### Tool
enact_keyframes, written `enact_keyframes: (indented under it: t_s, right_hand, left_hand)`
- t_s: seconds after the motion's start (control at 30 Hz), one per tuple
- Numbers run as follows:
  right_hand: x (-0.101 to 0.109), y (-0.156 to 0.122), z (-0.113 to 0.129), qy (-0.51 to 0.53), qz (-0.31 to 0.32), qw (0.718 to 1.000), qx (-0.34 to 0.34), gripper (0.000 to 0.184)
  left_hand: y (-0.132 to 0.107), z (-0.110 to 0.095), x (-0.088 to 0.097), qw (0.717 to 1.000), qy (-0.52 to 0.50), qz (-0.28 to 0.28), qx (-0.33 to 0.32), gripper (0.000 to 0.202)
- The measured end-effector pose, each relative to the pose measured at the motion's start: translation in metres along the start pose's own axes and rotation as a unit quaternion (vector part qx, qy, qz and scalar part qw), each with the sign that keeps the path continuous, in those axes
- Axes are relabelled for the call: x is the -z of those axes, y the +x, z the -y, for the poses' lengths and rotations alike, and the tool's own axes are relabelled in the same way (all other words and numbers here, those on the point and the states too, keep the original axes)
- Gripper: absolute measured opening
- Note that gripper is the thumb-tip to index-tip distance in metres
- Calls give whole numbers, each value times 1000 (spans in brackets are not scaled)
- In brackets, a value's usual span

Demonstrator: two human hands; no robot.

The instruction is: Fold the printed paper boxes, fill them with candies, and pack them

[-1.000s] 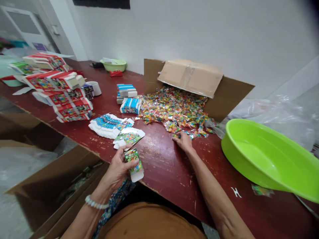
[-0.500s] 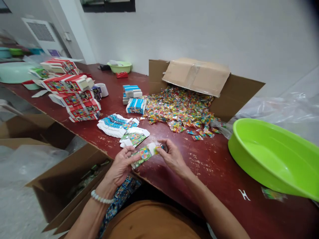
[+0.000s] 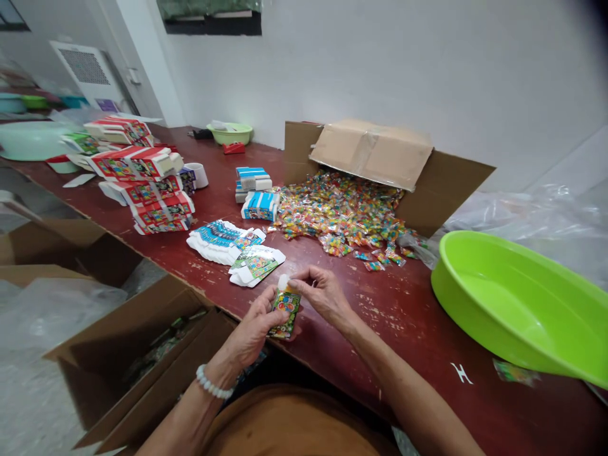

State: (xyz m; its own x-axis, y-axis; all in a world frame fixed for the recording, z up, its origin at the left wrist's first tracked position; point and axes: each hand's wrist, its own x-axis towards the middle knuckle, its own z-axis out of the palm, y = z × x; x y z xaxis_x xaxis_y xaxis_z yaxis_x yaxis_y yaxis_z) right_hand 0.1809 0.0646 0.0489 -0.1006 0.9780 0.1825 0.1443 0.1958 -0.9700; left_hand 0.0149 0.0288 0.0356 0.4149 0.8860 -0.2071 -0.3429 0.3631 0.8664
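My left hand [image 3: 260, 323] is closed around a small green printed candy box [image 3: 285, 311], held tilted just above the table's front edge. The box's top end faces away from me, with a white flap [image 3: 284, 282] standing up. Fingertips of my right hand [image 3: 319, 292] pinch at that open end, over a yellow bit of a candy packet [image 3: 289, 289], mostly hidden by fingers and box. Beyond my hands lie flat green cartons [image 3: 256, 263] and a fanned row of flat blue cartons [image 3: 216, 240].
Wrapped candy packets [image 3: 342, 212] spill from a tipped cardboard box [image 3: 373, 149]. A green basin [image 3: 513, 304] stands at right. Taped red box bundles [image 3: 161, 206] and blue bundles [image 3: 260, 206] stand farther left. An open carton [image 3: 128, 354] is below the table edge [image 3: 190, 292].
My left hand has turned the green box more upright and moved slightly right. My right hand's fingertips have moved onto its open end, and the candy packet shows less than before.
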Motion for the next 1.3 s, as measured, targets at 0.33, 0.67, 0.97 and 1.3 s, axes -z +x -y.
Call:
enact_keyframes:
  t_s: [0.33,0.67,0.97,1.3]
  right_hand:
    - [-4,-5,-6,168,51,978,-115,39]
    - [-14,-11,-3,71,27,997,16,24]
    - [-8,-12,-2,-13,99,992,74,23]
    - [-7,-4,-6,30,138,990,2,20]
  left_hand:
    - [6,-8,-5,987,-73,-142,27,43]
    - [8,1,-1,984,-133,-110,50,37]
    - [6,-8,-4,980,-165,-99,59,29]
    - [6,1,-1,991,-71,-107,36,64]
